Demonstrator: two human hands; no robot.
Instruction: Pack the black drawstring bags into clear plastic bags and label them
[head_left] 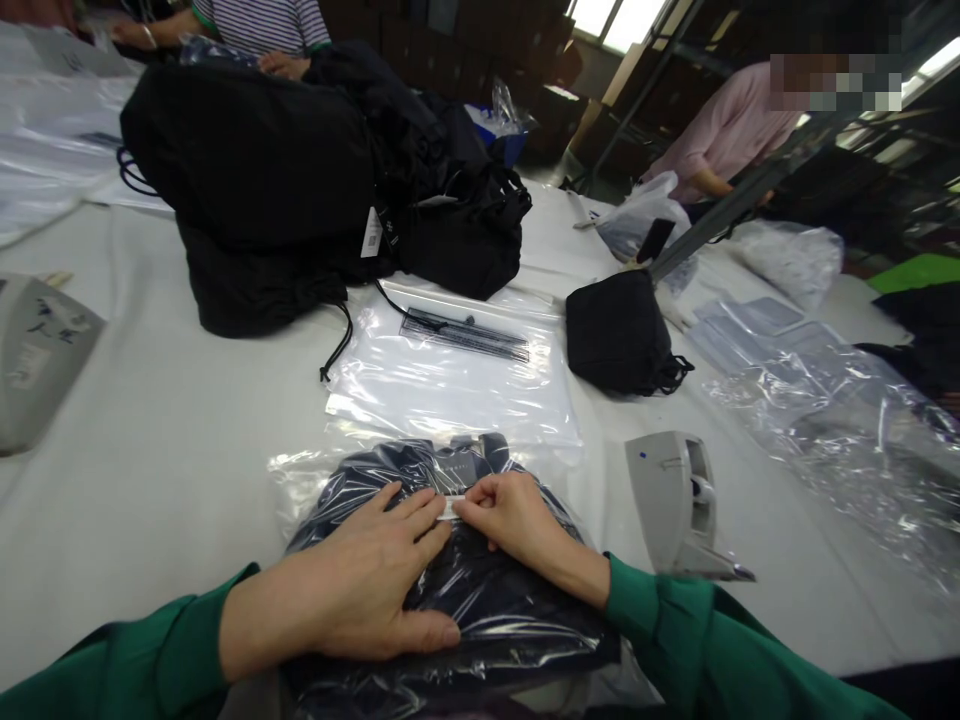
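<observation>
A dark navy garment sealed in a clear plastic bag (465, 600) lies on the white table (165, 430) right in front of me. My left hand (375, 580) rests flat on the bag with fingers stretched out, pressing it down. My right hand (510, 520) is curled, its fingertips pinching a small white strip (450, 507) on top of the bag where the two hands meet. Both sleeves are green.
A stack of empty clear bags (457, 385) lies just beyond. Black garments (300, 190) are piled at the back; a folded black one (619, 335) sits right. A grey tape dispenser (679, 505) stands by my right arm. Loose plastic (825, 400) covers the right. Two people work across the table.
</observation>
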